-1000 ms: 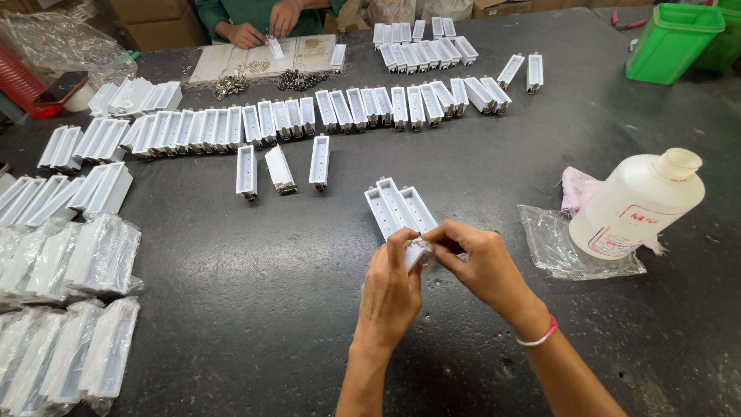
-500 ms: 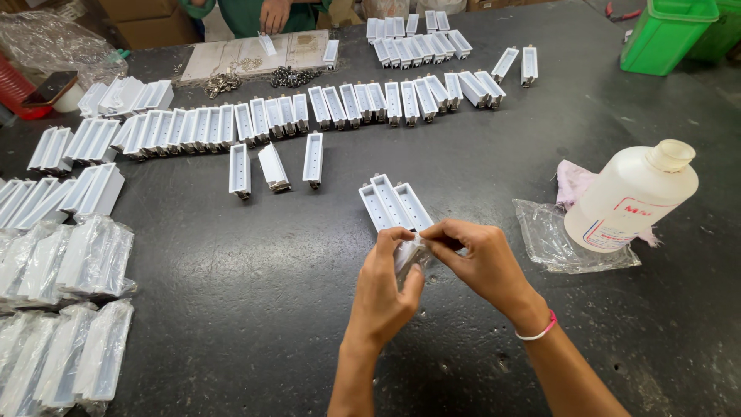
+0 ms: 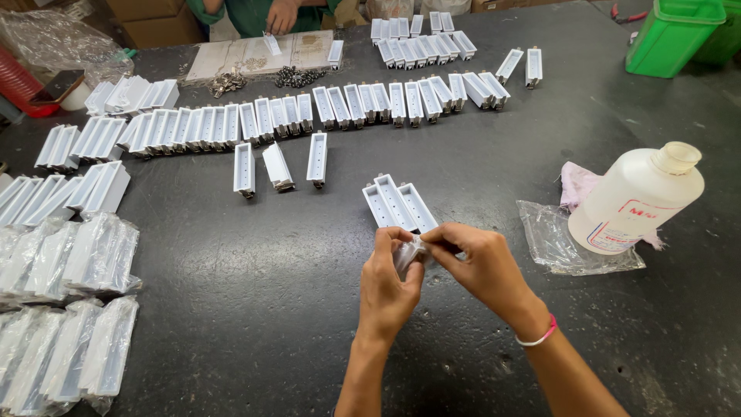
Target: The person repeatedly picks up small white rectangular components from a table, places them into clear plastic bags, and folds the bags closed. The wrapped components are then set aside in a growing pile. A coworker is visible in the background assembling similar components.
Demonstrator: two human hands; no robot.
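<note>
Both my hands meet over the dark table (image 3: 255,309) near its front middle. My left hand (image 3: 388,282) and my right hand (image 3: 478,266) pinch a small piece of crumpled clear plastic wrap (image 3: 411,252) between their fingertips; whether a part is inside it I cannot tell. Just beyond my fingers lie three white channel-shaped parts (image 3: 397,205) side by side, open sides up.
A long row of white parts (image 3: 309,112) crosses the table, with three loose ones (image 3: 278,164) nearer. Bagged parts (image 3: 69,309) lie at the left. A white plastic bottle (image 3: 633,201) on a clear bag stands right, green bins (image 3: 670,35) behind. Another person's hands (image 3: 282,15) work at the far edge.
My hands have stayed together on the plastic wrap, my fingers shifting slightly as they work it. The view has drifted a little closer to the table.
</note>
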